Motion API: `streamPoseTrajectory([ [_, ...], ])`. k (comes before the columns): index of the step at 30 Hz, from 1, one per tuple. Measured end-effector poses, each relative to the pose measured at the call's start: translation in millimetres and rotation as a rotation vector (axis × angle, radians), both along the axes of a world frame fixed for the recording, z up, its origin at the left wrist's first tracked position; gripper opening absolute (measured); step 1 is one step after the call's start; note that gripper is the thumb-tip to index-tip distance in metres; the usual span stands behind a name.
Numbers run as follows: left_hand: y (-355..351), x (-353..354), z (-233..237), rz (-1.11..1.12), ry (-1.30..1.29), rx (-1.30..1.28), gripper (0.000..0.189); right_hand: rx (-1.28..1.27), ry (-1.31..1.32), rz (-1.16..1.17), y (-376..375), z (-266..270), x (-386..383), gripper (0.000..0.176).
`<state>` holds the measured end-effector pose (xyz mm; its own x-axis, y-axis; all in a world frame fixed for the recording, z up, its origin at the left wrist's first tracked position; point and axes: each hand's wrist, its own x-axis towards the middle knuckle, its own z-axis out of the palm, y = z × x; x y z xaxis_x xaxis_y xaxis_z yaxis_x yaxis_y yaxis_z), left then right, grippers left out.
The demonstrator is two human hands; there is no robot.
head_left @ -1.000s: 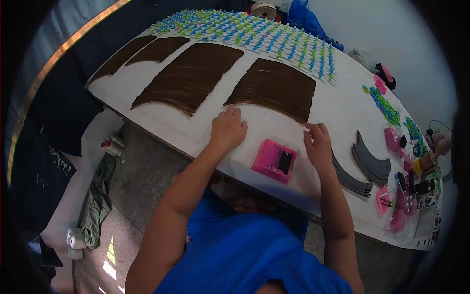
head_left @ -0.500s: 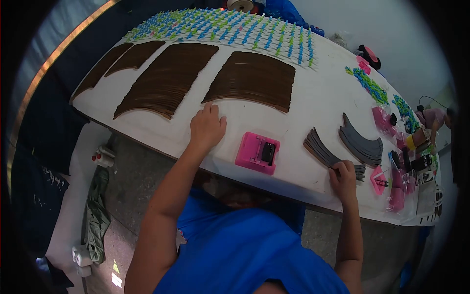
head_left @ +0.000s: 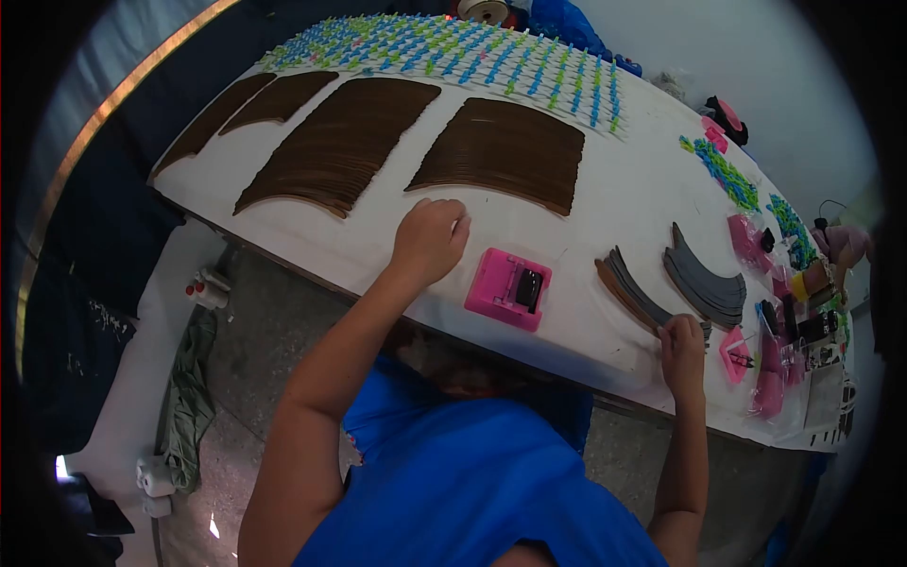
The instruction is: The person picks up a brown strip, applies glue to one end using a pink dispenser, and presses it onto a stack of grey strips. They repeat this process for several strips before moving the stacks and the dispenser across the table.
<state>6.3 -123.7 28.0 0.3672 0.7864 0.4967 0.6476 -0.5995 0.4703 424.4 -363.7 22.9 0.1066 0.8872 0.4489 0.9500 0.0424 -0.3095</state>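
My left hand (head_left: 430,243) is closed with fingers curled in, just below the lower edge of a fanned sheet of thin brown strips (head_left: 505,151). What it holds, if anything, is hidden. My right hand (head_left: 683,352) pinches the lower end of a bundle of curved grey-brown strips (head_left: 635,295). A second bundle of curved grey strips (head_left: 704,282) lies just beyond it. Between my hands sits a pink plastic block (head_left: 507,289) with a black roller-like part. A small pink triangular piece with dark tips (head_left: 735,355) is right of my right hand.
More brown strips (head_left: 340,142) lie in rows on the white table (head_left: 586,345) to the left. Many blue and green clips (head_left: 453,57) stand at the back, with loose clips (head_left: 727,175) at the right. Pink items and bags (head_left: 770,378) crowd the right end, near another person (head_left: 836,255).
My left hand has drawn back a little from the brown strips, its fingers curling in. My right hand stays at the curved bundle's end, with its fingers more closed. The view has shifted slightly.
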Motion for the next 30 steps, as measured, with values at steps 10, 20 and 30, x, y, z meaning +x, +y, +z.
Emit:
streamPoseTrajectory([
  [10, -55.4, 94.0, 72.3, -0.501, 0.031, 0.57, 0.009, 0.144, 0.066, 0.369, 78.2, 96.0, -135.1, 0.011],
  [20, -22.0, 22.4, 87.6, -0.439, 0.312, 0.294, 0.018, 0.043, 0.128, 0.33, 82.0, 71.2, -113.5, 0.008],
  [30, -29.1, 41.8, 104.8, -0.556, 0.463, 0.47, 0.007, -0.151, 0.293, 0.533, 119.3, 54.3, -146.8, 0.012],
])
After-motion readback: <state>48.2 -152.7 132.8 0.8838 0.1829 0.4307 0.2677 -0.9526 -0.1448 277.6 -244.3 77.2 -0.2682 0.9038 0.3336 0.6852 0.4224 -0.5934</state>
